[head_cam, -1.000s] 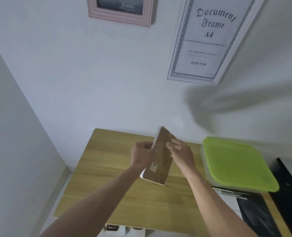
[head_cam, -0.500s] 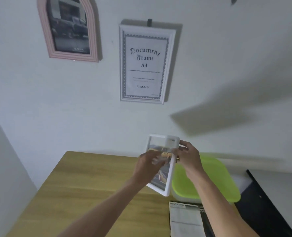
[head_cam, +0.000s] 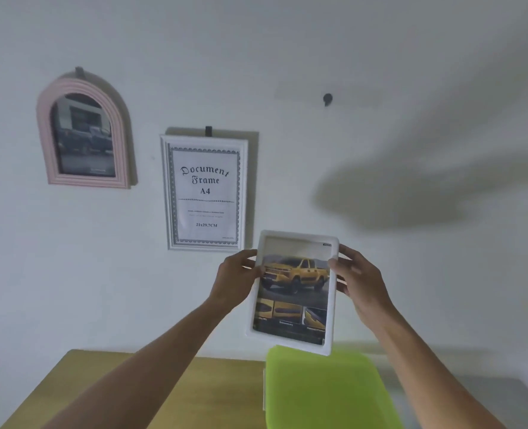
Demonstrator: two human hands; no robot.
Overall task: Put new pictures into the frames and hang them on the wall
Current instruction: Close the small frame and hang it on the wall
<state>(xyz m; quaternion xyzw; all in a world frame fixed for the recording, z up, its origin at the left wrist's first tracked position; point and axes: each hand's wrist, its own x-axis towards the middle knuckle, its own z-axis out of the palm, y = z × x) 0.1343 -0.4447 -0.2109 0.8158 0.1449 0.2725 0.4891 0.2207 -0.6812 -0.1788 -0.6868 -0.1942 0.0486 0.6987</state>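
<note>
Frame (head_cam: 292, 292) likely light, stiff, fragile front; left hand (head_cam: 236, 278), right hand (head_cam: 357, 278) pinch side edges; hook (head_cam: 327, 99) at 12 o'clock.

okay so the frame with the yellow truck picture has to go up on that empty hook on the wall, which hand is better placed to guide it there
Right, probably. The right hand grips the white frame's right edge, and the empty hook sits above the frame, slightly toward that side. The left hand holds the left edge, farther from the hook, so it can steady.
</note>
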